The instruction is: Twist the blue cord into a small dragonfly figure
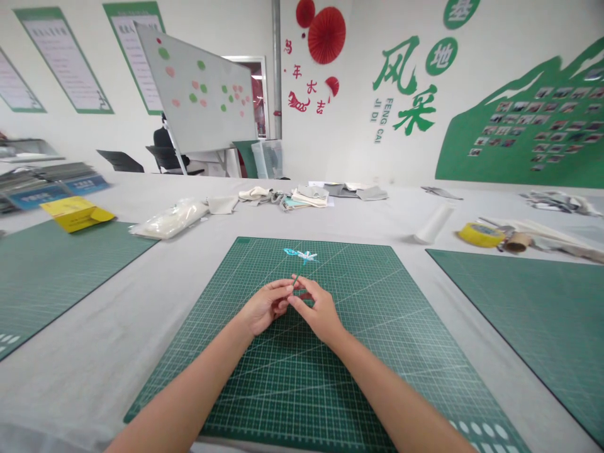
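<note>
A small artificial flower (306, 255) with blue and white petals tops a thin green stem (299, 274), tilted slightly right and pointing away from me. My left hand (268, 306) is closed, its thumb and fingertips pinching the lower stem. From the other side, my right hand (318, 309) has its index fingertip against the stem, with the thumb just below and the fingers curled in. The stem's lower end is hidden by the fingers. Both hands are above the middle of a green gridded cutting mat (377, 352).
More cutting mats lie at left (61, 277) and right (528, 302). Beyond are a yellow folded card (78, 214), a clear plastic packet (172, 218), fabric scraps (309, 195), a white roll (435, 223) and yellow tape (481, 234). A whiteboard (202, 94) stands behind the table.
</note>
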Available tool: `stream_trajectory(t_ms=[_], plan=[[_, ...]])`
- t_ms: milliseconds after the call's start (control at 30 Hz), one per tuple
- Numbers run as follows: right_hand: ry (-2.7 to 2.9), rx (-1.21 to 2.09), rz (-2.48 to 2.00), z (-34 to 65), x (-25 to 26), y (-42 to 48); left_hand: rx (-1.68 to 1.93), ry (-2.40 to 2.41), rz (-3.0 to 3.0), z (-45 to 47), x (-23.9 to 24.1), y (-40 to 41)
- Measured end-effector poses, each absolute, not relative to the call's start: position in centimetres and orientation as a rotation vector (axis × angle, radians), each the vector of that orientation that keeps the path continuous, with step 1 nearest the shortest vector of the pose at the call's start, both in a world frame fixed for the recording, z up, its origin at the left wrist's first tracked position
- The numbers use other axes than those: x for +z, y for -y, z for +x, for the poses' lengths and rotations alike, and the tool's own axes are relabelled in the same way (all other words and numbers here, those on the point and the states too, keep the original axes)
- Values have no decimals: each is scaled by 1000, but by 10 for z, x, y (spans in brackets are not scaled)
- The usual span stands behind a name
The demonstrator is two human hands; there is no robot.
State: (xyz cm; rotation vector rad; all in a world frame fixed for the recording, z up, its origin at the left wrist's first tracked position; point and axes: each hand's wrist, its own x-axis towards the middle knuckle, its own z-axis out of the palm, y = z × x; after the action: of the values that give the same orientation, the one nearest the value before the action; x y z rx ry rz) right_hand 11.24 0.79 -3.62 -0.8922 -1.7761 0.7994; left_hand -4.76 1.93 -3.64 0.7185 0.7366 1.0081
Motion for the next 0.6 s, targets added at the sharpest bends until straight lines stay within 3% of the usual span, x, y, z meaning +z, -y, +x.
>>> stream_trajectory(t_ms=[600], plan=[[1642,659,-1174,110,-26,-6,1134,-806,688,-37,-22,-18]])
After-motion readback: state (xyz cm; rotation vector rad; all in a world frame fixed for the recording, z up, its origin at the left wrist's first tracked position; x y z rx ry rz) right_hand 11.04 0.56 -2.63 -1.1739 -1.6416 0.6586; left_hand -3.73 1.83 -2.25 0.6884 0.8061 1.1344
